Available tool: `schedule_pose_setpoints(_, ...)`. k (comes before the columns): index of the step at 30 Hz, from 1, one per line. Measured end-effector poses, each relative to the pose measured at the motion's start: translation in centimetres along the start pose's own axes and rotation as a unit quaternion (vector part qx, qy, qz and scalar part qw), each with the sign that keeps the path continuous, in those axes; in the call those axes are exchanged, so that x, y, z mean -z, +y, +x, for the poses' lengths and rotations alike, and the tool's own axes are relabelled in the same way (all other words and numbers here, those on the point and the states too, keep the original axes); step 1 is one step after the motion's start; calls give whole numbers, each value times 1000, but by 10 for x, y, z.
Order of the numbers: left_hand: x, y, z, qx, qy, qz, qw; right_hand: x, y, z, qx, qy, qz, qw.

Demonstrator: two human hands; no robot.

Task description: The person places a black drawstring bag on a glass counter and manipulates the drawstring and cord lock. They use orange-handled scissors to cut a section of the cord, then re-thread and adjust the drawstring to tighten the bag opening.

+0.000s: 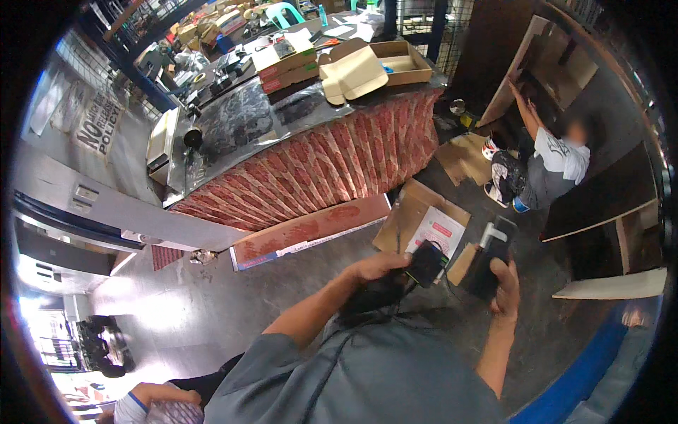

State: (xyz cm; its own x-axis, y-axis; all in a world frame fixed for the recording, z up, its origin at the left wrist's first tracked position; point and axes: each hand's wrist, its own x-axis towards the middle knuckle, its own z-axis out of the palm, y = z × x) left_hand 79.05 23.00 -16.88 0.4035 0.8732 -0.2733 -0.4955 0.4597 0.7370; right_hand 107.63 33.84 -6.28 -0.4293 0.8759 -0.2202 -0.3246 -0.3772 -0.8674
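Note:
My left hand (pixel 381 267) is closed on a small black box-shaped device (pixel 426 264) with a yellow-green line along its edge. Thin dark cable seems to run close to it. In my right hand (pixel 504 288) is a dark, flat, phone-like device (pixel 486 267), gripped with the thumb across its face. A pale grey piece (pixel 494 233) shows at its upper end; whether it is part of the device I cannot tell. Both hands are in front of my body, apart from each other. Below them on the floor lies opened cardboard (pixel 392 230) with a white printed sheet (pixel 439 230) on it.
A table (pixel 247 120) with a red patterned skirt stands ahead, carrying an opened carton (pixel 406 63) and stacked boxes (pixel 286 63). A long flat box (pixel 311 233) lies along its foot. At right a person (pixel 554 166) sits low beside dark wooden panels (pixel 600 191). Another person's arm (pixel 159 396) shows lower left.

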Motion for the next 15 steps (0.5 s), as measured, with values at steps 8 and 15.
schedule_pose_setpoints(8, 153, 87, -141, -74, 112, -41, 990, -182, 73, 141, 51, -163, -172, 970)
schedule_pose_setpoints(15, 253, 144, -198, -68, 319, -107, 939, -323, 114, 245, -116, -162, -55, 978)
